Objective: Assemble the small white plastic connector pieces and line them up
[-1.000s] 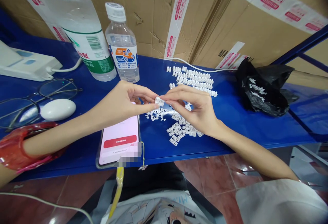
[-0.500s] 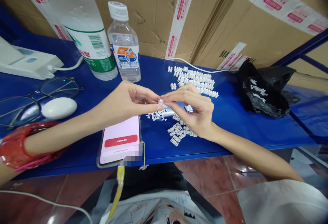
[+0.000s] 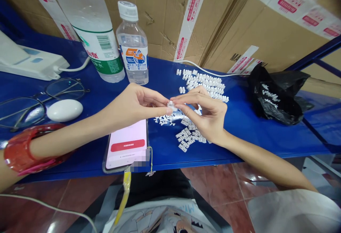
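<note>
My left hand (image 3: 133,106) and my right hand (image 3: 207,116) meet fingertip to fingertip above the blue shelf (image 3: 239,126). Both pinch one small white plastic piece (image 3: 170,105) between thumbs and forefingers. Under my right hand lies a loose pile of the same white pieces (image 3: 189,136). Smaller white bits (image 3: 163,120) are scattered just left of that pile. Behind my hands, several white pieces sit lined up in neat rows (image 3: 205,83). A red bangle (image 3: 23,151) circles my left forearm.
A phone (image 3: 126,146) with a pink screen lies under my left wrist. At the back left stand a big water bottle (image 3: 92,30) and a small one (image 3: 133,46). Glasses (image 3: 39,99), a white mouse (image 3: 64,110), a power strip (image 3: 29,62), a black bag (image 3: 277,92); cardboard boxes (image 3: 239,20) behind.
Both hands stay joined on the small white piece. The piece looks more covered by the fingertips now, and the view has drifted slightly left.
</note>
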### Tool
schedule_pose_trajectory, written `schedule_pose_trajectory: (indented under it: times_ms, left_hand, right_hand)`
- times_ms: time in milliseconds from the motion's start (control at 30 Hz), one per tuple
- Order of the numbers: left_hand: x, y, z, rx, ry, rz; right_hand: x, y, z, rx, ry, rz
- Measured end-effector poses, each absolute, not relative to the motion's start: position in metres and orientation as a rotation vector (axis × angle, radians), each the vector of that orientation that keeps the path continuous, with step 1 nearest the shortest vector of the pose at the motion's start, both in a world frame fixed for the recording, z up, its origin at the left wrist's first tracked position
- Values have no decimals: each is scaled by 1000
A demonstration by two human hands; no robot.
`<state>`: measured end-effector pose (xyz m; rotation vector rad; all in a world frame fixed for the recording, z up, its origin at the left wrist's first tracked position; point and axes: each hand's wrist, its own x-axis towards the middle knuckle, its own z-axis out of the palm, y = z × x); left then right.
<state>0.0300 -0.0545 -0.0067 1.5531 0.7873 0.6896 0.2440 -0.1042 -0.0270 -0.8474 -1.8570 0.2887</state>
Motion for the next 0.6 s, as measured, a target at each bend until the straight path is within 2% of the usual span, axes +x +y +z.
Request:
schedule_pose_trajectory:
  times_ms: [467,600]
  left_hand:
    - [30,-60,-4,1525,815,714]
    - [30,-64,0,1452,876,678]
  right_hand:
    - [243,-104,-28,-840,-1852,350]
    - [244,-103,-25,-848,-1964,273]
